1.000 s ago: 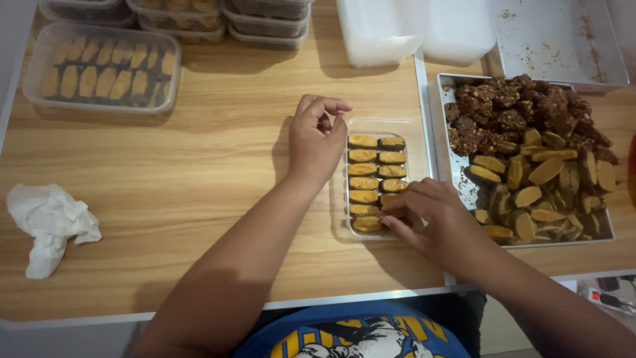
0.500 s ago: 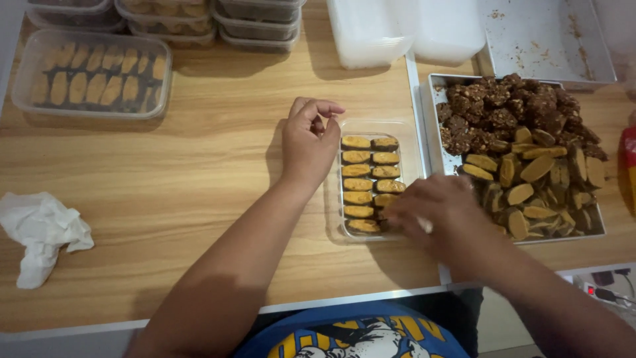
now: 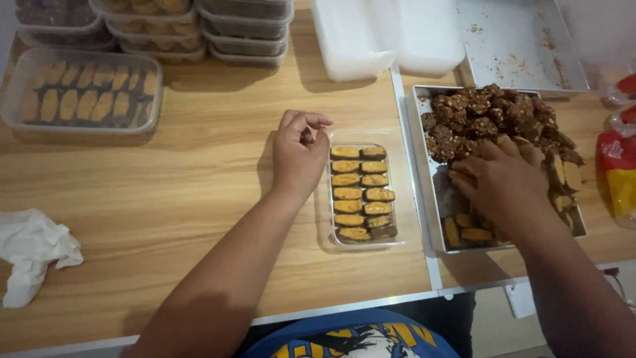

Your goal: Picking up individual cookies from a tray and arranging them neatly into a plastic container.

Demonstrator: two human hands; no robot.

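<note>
A clear plastic container (image 3: 405, 192) lies on the wooden table, holding two rows of oval yellow-topped chocolate cookies (image 3: 361, 192). My left hand (image 3: 298, 156) rests against its left edge, fingers curled, nothing visible in them. To the right stands a metal tray (image 3: 438, 199) with dark chocolate clusters (image 3: 483, 113) at the back and more oval cookies (image 3: 470, 233) at the front. My right hand (image 3: 503, 182) lies palm down in that tray on the pile, fingers bent. The hand hides whether it grips a cookie.
A lidded container of cookies (image 3: 79, 89) sits at the far left, with stacked filled containers (image 3: 192, 26) behind it. White plastic tubs (image 3: 384, 33) and a crumb-strewn metal tray (image 3: 523, 40) stand at the back. Crumpled tissue (image 3: 33, 252) lies left; red-yellow bags (image 3: 619, 172) lie right.
My right hand has left the near end of the container and moved right into the metal tray. The left hand has stayed put. The camera view has shifted slightly.
</note>
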